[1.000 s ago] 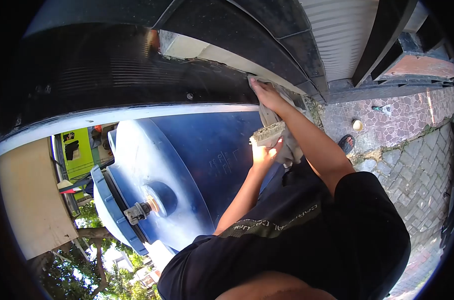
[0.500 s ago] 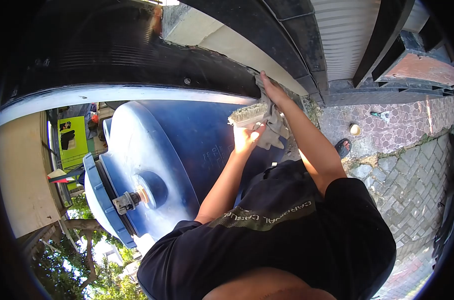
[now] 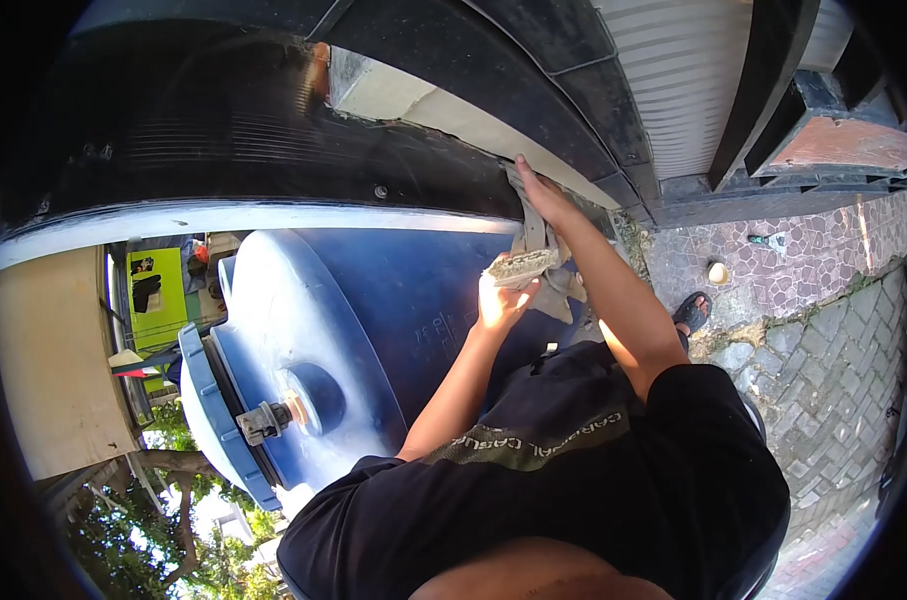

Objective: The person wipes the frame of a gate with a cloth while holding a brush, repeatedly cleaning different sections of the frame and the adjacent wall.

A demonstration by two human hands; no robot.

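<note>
A brush (image 3: 522,267) with pale, dirty bristles is in my left hand (image 3: 502,305), whose fingers are closed round its body. The bristle side is turned up toward my view. Just beyond it, my right hand (image 3: 548,203) holds a grey-beige rag (image 3: 536,238) against the end of a long black panel (image 3: 414,165). One finger stretches along the panel's edge, and the other fingers are partly hidden by the rag and the hand itself. Part of the rag hangs down behind the brush. A large blue water tank (image 3: 374,290) lies below and left of both hands.
A white strip (image 3: 274,218) runs along the panel's lower edge. The tank's pipe fitting (image 3: 264,423) sticks out at left. On the paved ground (image 3: 824,370) at right are a sandaled foot (image 3: 692,312) and a small pale container (image 3: 718,272).
My left hand has turned the brush so its bristles face up more, and the brush sits closer to the rag. My right hand stays at the panel's end. The view has shifted slightly.
</note>
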